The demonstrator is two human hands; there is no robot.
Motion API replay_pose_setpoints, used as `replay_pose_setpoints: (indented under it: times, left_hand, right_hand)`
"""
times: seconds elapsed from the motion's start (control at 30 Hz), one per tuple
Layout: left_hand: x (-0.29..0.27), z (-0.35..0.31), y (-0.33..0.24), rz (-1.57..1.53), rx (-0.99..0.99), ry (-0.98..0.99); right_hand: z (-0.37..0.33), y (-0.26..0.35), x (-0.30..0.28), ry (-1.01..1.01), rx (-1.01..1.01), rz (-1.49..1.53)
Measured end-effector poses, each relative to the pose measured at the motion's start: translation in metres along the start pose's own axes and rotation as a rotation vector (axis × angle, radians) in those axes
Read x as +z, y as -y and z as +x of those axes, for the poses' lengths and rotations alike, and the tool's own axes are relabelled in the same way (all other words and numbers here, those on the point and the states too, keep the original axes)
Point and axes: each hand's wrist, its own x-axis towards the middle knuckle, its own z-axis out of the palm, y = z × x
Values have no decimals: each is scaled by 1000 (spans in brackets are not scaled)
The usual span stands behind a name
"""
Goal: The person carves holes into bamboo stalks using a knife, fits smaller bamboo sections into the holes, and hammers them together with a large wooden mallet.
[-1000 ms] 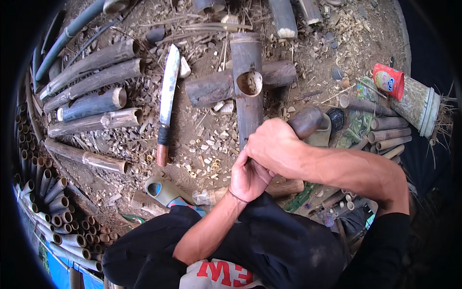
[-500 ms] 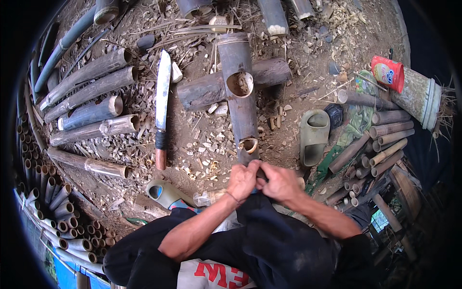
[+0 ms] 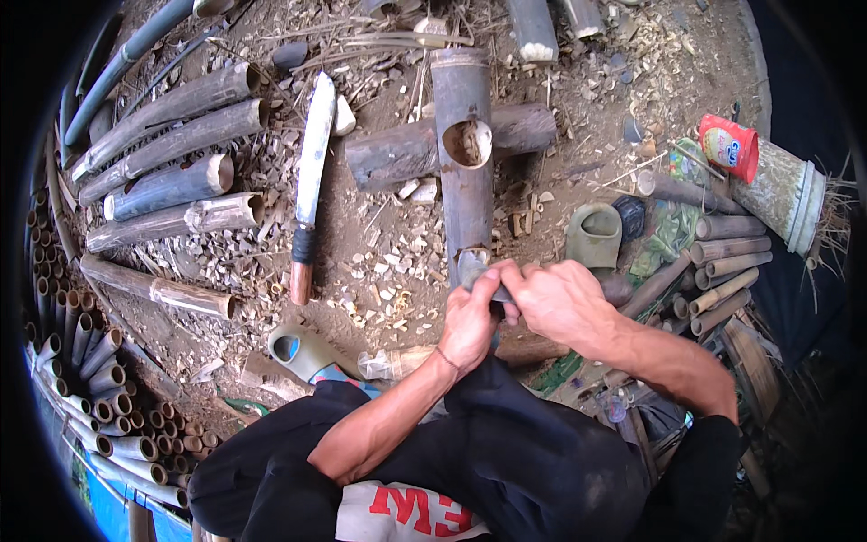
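A dark bamboo pole (image 3: 465,217) runs from my knees away from me, its far part lying across a thick bamboo log (image 3: 388,161). One round hole in it holds pale shavings; a smaller opening is nearer to me. At that nearer opening sits the grey blade of a short hand tool (image 3: 473,262), its handle hidden in my fingers. My left hand (image 3: 471,321) is closed at the pole's near end, thumb pressed against the tool. Beside it, my right hand (image 3: 558,303) is closed round the tool, its knuckles up.
A long machete (image 3: 312,172) with a black and brown handle lies on the chip-strewn ground. Several cut bamboo poles (image 3: 172,172) lie at left, with stacked bamboo tubes (image 3: 117,406) nearer. Right are a sandal (image 3: 593,237), a bamboo pile (image 3: 722,262), a red packet (image 3: 728,149) and a bucket (image 3: 781,194).
The right hand has turned, and its forearm has swung up and outward. A grey blade now shows at the nearer opening. The view has shifted slightly.
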Motion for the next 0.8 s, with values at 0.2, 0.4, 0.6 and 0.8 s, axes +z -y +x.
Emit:
replay_pose_setpoints:
  times: [0.2,0.4,0.6,0.8]
  left_hand:
    - [-35,14,22,-760,-58,623]
    - [-35,-32,23,678,147,411]
    - [-56,-77,17,1115,441,9]
    - [-116,-79,5,1234,295,-233]
  right_hand:
    - [61,28,-60,281,-295,-442]
    - [-11,-6,6,-43,30,99]
    - [-19,53,77,-463,317,1386]
    - [41,70,84,119,390,1543]
